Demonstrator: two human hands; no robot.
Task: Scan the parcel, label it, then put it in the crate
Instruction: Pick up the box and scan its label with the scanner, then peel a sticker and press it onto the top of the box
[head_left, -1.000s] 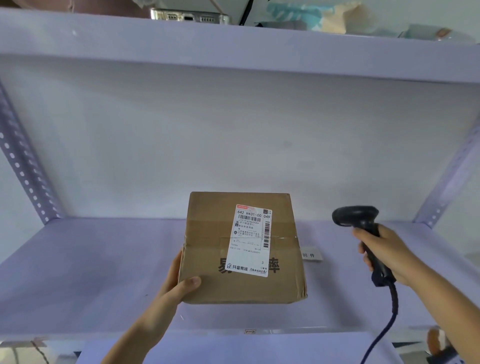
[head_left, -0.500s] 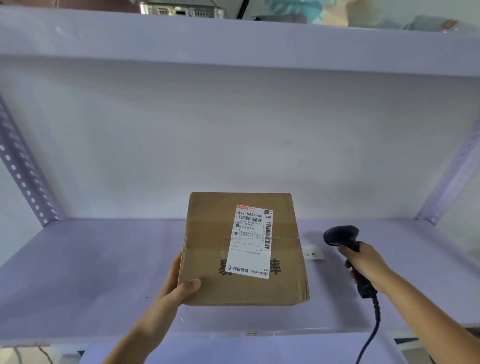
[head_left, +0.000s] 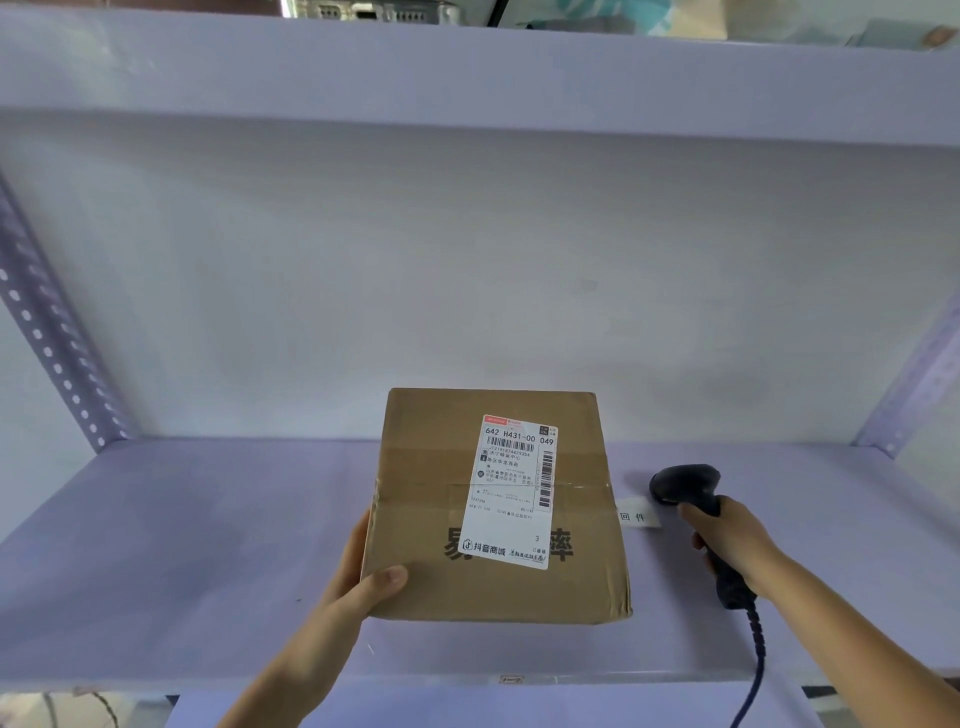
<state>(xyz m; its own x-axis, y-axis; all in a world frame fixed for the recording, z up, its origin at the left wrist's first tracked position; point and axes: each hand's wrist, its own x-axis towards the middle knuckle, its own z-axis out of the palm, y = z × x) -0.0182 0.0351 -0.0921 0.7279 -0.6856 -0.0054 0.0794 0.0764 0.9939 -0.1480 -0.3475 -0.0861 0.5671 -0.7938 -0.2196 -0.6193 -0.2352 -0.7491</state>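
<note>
A brown cardboard parcel (head_left: 431, 525) is held over the shelf, its top face turned toward me. A white shipping label (head_left: 514, 488) with barcodes is stuck on that face. My left hand (head_left: 363, 577) grips the parcel's lower left corner, thumb on top. My right hand (head_left: 737, 540) is closed around the handle of a black corded barcode scanner (head_left: 685, 486). The scanner's head sits low, just right of the parcel and close to the shelf surface. No crate is in view.
The pale lilac shelf board (head_left: 182, 561) spans the view, with a wall behind and an upper shelf (head_left: 467, 78) overhead. Perforated metal uprights (head_left: 57, 364) stand at both sides. A small white tag (head_left: 636, 517) lies by the scanner. The scanner cable (head_left: 756, 670) hangs off the front edge.
My right hand has carried the scanner down and to the left, from raised beside the parcel to low near the shelf. The parcel and my left hand have barely moved.
</note>
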